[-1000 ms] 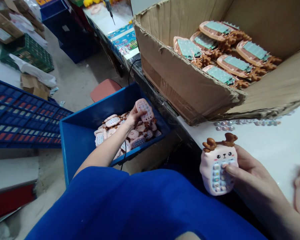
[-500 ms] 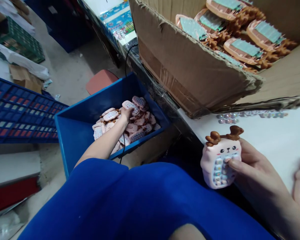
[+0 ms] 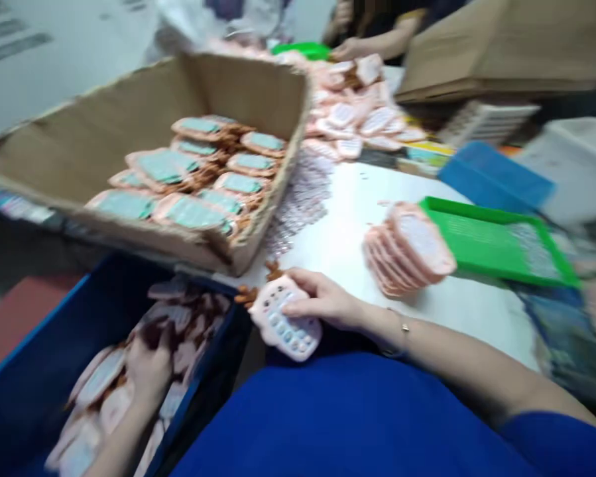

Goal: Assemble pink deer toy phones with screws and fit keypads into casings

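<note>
My right hand [image 3: 322,301] grips a pale pink toy phone [image 3: 290,331] with a printed animal face, brown antlers and rows of buttons. The thumb lies across its front, over the upper keys. The phone hangs just in front of my blue shirt, by the table's edge. Down on the left, my left hand [image 3: 151,364] reaches into a blue bin [image 3: 39,344] among similar pink toys [image 3: 101,377]. Its thumb and forefinger stand apart with nothing visibly held, though motion blurs the hand.
A cardboard box [image 3: 258,255] of opened toy halves stands over the bin. On the white table [image 3: 347,205] are small clear pieces [image 3: 302,205], a stack of pink shells [image 3: 407,252] and a green tray [image 3: 471,232]. Another person's hand [image 3: 352,50] works beyond a toy heap.
My view has swung right towards the table. The left hand has left the toy it touched and sits lower among the pile. The right hand still holds its toy phone, now tilted.
</note>
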`<state>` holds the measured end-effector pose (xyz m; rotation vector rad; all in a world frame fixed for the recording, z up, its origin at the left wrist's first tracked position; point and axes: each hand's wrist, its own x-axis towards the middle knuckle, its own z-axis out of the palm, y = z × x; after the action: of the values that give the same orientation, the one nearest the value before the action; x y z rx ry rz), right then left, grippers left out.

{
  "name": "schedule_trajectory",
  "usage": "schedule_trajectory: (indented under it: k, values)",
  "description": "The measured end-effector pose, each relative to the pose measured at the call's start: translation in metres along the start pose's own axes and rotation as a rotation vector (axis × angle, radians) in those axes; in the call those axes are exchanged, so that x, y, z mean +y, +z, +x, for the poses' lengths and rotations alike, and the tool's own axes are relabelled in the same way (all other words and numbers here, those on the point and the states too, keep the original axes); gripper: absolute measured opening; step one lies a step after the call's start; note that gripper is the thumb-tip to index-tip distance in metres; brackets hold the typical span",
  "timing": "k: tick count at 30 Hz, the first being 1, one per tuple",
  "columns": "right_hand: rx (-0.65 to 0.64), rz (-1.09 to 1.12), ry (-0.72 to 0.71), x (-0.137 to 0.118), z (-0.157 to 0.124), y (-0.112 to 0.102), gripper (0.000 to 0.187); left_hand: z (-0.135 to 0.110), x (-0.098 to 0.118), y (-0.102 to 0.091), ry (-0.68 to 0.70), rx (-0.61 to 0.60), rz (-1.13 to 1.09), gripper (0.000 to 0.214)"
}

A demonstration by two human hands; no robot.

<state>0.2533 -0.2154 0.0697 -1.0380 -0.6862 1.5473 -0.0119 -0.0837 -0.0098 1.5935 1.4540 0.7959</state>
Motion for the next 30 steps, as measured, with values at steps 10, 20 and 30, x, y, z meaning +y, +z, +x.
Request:
schedule_trajectory:
  k: [10,20,30]
  values:
    - [0.169,-0.019,-0.407,-0.04,-0.09,0.023,0.025,-0.061,0.136,0.043,0.12,-0.83,-0.481,0.048]
    - [0.88,-0.126,-0.564,-0.032,-0.202,-0.022,0.033,-0.141,0.223,0.161,0.292,-1.625,-0.552,0.038]
    - [0.951,0.063,-0.533,-0.012,-0.252,-0.069,0.048,-0.185,0.234,0.232,-0.014,-1.765,-0.523,0.048]
